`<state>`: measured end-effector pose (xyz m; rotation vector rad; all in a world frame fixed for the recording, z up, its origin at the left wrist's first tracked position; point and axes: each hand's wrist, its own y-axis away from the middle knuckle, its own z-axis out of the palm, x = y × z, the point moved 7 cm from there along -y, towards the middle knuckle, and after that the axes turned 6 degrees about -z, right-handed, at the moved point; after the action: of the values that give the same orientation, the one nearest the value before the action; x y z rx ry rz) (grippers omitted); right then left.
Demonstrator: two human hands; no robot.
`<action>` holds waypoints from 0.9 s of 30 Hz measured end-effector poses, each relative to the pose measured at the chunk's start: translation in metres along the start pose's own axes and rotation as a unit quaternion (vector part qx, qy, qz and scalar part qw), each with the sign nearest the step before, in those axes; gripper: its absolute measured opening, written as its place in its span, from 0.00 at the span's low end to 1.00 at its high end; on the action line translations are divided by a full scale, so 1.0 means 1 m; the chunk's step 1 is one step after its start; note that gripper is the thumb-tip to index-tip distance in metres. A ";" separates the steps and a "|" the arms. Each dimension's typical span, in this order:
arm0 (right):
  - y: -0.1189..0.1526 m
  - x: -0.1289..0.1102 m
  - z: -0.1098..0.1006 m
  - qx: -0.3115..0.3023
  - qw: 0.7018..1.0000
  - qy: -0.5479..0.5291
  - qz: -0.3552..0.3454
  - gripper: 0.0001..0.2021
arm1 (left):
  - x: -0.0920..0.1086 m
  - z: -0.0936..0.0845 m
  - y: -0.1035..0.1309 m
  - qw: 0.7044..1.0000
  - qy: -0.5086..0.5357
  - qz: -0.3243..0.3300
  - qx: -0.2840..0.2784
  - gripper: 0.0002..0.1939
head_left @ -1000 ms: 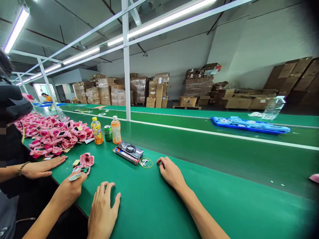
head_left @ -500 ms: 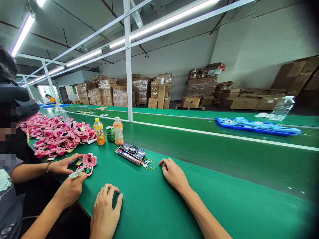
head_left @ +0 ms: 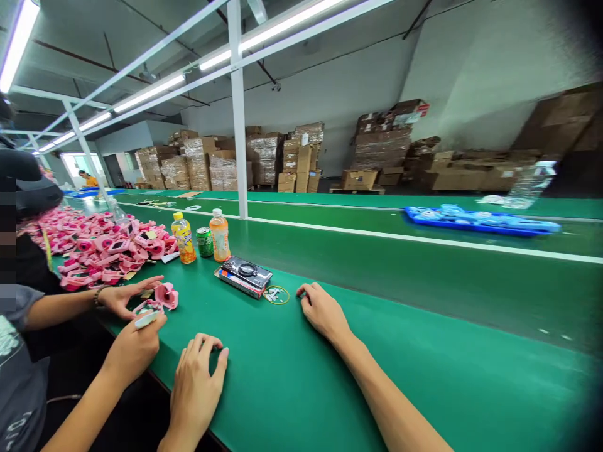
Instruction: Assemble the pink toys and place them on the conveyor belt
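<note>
My left hand [head_left: 198, 383] rests on the green table [head_left: 264, 376] near its front edge, fingers bent and thumb apart, holding nothing. Further right and forward, my right hand [head_left: 323, 311] lies on the table with loosely curled fingers, and nothing shows in it. Just left of its fingertips is a yellow ring [head_left: 276, 295] with small white pieces in it. Beside that ring sits a flat box [head_left: 240, 285] with a dark packet [head_left: 245, 270] and a coiled black cable on top.
At left, a person's hands [head_left: 134, 342] work on a pink casing [head_left: 166, 296]. Behind are a heap of pink parts [head_left: 108, 248], a yellow-capped bottle [head_left: 183, 238], a green can [head_left: 204, 242] and an orange bottle [head_left: 220, 236]. A blue tray [head_left: 480, 223] holds light blue parts.
The view has shifted slightly, so most things sit a little higher in the picture. The person's hands at left have moved around the pink casing, which is turned differently. My hands hold nearly the same pose.
</note>
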<state>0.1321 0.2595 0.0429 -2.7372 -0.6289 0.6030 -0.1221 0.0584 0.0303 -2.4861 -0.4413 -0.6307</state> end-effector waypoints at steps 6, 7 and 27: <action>0.004 -0.003 -0.001 -0.003 1.000 0.029 0.003 0.12 | -0.006 0.011 0.002 0.997 0.027 -0.012 -0.069 0.18; 0.004 -0.005 -0.002 0.000 0.999 0.034 0.000 0.12 | -0.008 0.012 0.002 0.997 0.029 -0.018 -0.075 0.18; 0.007 -0.018 -0.006 0.026 0.997 0.062 0.028 0.15 | -0.015 0.006 0.002 0.998 -0.026 -0.005 -0.061 0.21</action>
<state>0.1226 0.2438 0.0517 -2.7265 -0.5005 0.4503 -0.1316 0.0575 0.0172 -2.6222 -0.4461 -0.6157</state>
